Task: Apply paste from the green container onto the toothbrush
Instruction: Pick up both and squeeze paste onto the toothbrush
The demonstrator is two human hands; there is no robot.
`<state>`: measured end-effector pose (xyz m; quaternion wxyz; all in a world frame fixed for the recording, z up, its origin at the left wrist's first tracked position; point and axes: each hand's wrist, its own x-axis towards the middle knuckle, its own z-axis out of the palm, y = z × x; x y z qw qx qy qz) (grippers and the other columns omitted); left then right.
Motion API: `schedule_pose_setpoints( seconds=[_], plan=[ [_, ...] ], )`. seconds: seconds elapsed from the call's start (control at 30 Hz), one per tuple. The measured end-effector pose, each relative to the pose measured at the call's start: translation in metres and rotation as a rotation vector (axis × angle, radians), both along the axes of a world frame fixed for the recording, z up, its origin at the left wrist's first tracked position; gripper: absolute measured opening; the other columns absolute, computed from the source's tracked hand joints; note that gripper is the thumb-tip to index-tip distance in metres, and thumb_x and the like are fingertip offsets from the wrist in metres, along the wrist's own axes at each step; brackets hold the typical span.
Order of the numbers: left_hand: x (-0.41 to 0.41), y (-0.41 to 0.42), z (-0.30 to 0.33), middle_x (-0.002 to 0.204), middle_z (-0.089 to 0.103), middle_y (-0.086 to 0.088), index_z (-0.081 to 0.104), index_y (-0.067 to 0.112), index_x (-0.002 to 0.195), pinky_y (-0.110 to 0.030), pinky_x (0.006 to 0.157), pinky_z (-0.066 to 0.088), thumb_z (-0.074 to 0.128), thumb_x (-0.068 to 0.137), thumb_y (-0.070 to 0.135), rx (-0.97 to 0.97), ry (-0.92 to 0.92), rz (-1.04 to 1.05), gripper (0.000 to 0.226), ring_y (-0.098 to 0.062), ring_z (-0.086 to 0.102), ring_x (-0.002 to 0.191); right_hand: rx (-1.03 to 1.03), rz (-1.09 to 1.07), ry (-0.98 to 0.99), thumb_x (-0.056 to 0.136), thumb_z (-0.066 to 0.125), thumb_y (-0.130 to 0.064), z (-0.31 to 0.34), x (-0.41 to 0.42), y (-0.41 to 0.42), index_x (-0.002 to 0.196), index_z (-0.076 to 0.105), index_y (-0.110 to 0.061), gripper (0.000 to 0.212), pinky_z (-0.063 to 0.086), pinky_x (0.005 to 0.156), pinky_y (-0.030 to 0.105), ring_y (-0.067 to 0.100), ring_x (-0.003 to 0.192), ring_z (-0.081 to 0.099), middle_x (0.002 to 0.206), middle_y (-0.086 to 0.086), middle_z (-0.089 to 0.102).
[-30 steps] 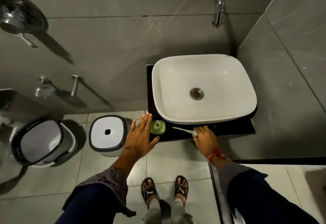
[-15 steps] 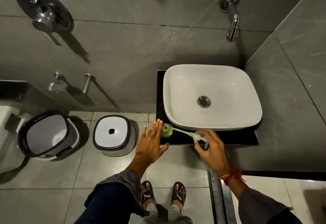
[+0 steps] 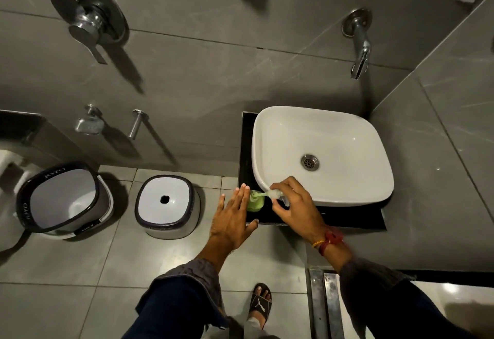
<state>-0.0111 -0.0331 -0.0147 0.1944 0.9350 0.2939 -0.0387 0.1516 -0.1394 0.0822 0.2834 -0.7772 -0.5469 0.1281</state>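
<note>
From my feed the right hand (image 3: 291, 205) pinched the toothbrush (image 3: 267, 193), bristles over the green container (image 3: 255, 201), left hand (image 3: 232, 218) spread flat beside it, so I reckoned brace the tub and dip lightly.

dark blue sleeves (image 3: 171, 309), red wrist thread (image 3: 330, 239), black sandal (image 3: 259, 305)

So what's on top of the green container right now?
The toothbrush tip rests on the green container, held by the right hand. Whether paste has transferred is too small to tell. The left hand covers its left side.
</note>
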Motion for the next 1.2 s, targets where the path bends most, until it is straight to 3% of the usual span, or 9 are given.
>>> schedule_pose_setpoints(
  seconds=[0.23, 0.7, 0.8, 0.93, 1.07, 1.2],
  plan=[
    [0.002, -0.001, 0.001, 0.168, -0.012, -0.005, -0.013, 0.016, 0.158, -0.049, 0.125, -0.001, 0.035, 0.1, 0.061, 0.005, 0.038, 0.009, 0.087, -0.022, -0.006, 0.155, -0.252, 0.062, -0.182, 0.089, 0.064, -0.019, -0.018, -0.013, 0.041, 0.119, 0.057, -0.014, 0.032, 0.056, 0.085, 0.036, 0.023, 0.106, 0.058, 0.113, 0.007, 0.061],
    [0.006, -0.001, 0.004, 0.168, -0.013, -0.007, -0.011, 0.013, 0.158, -0.05, 0.126, -0.001, 0.035, 0.101, 0.059, -0.005, 0.067, 0.013, 0.087, -0.022, -0.007, 0.155, -0.376, 0.017, -0.247, 0.094, 0.062, -0.03, -0.035, -0.025, 0.055, 0.128, 0.051, -0.008, 0.041, 0.056, 0.085, 0.035, 0.028, 0.105, 0.064, 0.122, 0.014, 0.061],
    [0.006, 0.0, 0.004, 0.168, -0.012, -0.008, -0.01, 0.013, 0.158, -0.051, 0.126, 0.0, 0.033, 0.101, 0.062, 0.001, 0.074, 0.006, 0.087, -0.022, -0.007, 0.155, -0.293, 0.043, -0.188, 0.09, 0.063, -0.02, -0.032, -0.028, 0.05, 0.127, 0.053, -0.009, 0.041, 0.056, 0.087, 0.035, 0.027, 0.103, 0.063, 0.12, 0.013, 0.059],
    [0.007, 0.0, 0.003, 0.168, -0.01, -0.008, -0.011, 0.013, 0.158, -0.051, 0.126, 0.0, 0.036, 0.101, 0.059, -0.002, 0.075, 0.016, 0.087, -0.023, -0.005, 0.155, -0.336, 0.102, -0.171, 0.092, 0.056, -0.008, -0.032, -0.024, 0.053, 0.122, 0.057, -0.005, 0.029, 0.055, 0.09, 0.032, 0.026, 0.101, 0.062, 0.12, 0.013, 0.055],
    [0.008, -0.001, 0.004, 0.168, -0.01, -0.01, -0.008, 0.011, 0.158, -0.051, 0.126, -0.001, 0.037, 0.102, 0.057, -0.002, 0.071, 0.015, 0.085, -0.024, -0.006, 0.155, -0.413, 0.072, -0.255, 0.1, 0.052, -0.021, -0.032, -0.024, 0.059, 0.125, 0.054, -0.002, 0.031, 0.056, 0.09, 0.036, 0.029, 0.104, 0.063, 0.122, 0.016, 0.057],
    [0.005, -0.004, 0.003, 0.168, -0.009, -0.01, -0.008, 0.011, 0.158, -0.052, 0.126, 0.003, 0.038, 0.101, 0.058, 0.009, 0.073, 0.016, 0.087, -0.024, -0.005, 0.155, -0.452, -0.052, -0.273, 0.102, 0.048, -0.03, -0.034, -0.036, 0.064, 0.116, 0.058, 0.001, 0.036, 0.056, 0.082, 0.039, 0.033, 0.099, 0.066, 0.112, 0.02, 0.063]
  ],
)
